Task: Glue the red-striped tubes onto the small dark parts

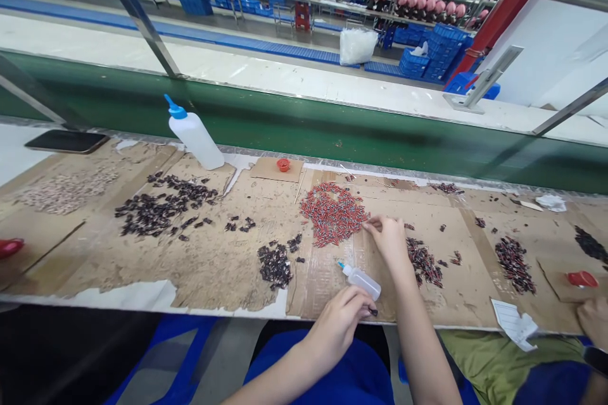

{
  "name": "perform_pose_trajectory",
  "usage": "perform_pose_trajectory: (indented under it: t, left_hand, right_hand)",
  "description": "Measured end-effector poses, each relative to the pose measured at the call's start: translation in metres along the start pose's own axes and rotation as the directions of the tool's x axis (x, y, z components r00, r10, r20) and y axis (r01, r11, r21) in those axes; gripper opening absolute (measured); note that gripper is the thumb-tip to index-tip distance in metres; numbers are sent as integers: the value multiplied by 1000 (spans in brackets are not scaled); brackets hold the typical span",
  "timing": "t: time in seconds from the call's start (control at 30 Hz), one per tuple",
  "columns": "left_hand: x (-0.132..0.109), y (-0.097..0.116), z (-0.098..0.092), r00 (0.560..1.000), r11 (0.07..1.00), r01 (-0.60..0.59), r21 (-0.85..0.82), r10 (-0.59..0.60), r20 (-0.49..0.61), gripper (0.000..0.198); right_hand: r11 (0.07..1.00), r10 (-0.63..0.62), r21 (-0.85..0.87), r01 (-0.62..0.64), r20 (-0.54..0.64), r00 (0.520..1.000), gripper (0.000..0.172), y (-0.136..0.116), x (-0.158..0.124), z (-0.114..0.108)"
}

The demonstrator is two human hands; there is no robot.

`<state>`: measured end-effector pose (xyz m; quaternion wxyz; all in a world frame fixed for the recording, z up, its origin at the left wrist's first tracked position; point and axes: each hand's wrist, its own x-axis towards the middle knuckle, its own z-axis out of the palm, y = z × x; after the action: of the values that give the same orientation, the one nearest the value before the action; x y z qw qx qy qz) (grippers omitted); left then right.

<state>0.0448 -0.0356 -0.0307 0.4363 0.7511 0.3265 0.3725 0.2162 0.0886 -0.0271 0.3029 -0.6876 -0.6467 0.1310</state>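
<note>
At the near edge of the workbench, a small dark piece is pinched by the left hand. The right hand is held narrow at the red pile (whether anything is gripped cannot be told). Some dark-and-red pieces seem already paired; many seem left unpaired.
</note>
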Motion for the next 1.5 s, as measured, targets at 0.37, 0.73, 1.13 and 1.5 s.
perform_pose_trajectory:
  t: [0.37, 0.73, 1.13, 1.5]
  left_hand:
    - [14, -17, -42, 960, 993, 111, 28, -100, -260, 22]
    - [21, -22, -49, 896, 976, 207, -70, -218, -387, 18]
    - [20, -19, -54, 889, 980, 195, -48, -197, -414, 16]
    - [26, -18, -59, 889, 955, 217, -200, -278, -365, 16]
  right_hand:
    - [931, 104, 355, -84, -37, 994, 28, -16, -28, -23]
    - [704, 188, 682, -198, 90, 978, 27, -62, -93, 9]
    - [748, 131, 655, -106, 10, 991, 13, -63, -88, 12]
    - [809, 9, 588, 8, -26, 1000, 11, -64, -86, 8]
